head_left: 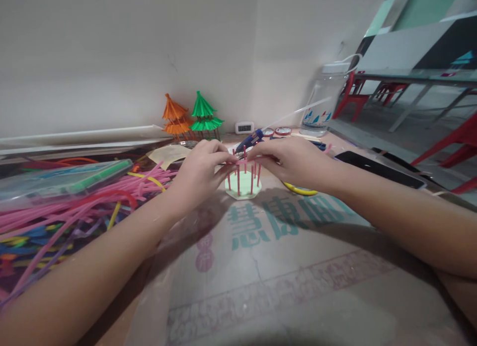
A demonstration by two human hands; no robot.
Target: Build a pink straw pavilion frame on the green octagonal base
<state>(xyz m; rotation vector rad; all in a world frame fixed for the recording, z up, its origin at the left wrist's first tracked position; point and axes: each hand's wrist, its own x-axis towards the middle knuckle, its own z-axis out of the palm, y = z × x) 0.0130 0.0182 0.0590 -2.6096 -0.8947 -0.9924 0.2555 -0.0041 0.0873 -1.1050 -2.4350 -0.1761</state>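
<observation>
A pale green octagonal base (244, 189) lies on the table with several short pink straw posts (239, 182) standing upright on it. My left hand (201, 170) is closed in a pinch at the top of the posts on the left side. My right hand (294, 160) is closed in a pinch on the right side, fingertips meeting the left hand's over a thin pink straw piece (242, 161) laid across the post tops. Both hands hover just above the base.
A heap of coloured straws (74, 207) and a plastic bag (63, 179) lie at left. Orange (175, 116) and green (204, 113) straw pagodas stand by the wall. A blue glue gun (249, 139), tape rolls (283, 131), a plastic jar (324, 105), yellow-handled scissors (301, 190) and a phone (380, 170) are behind and right.
</observation>
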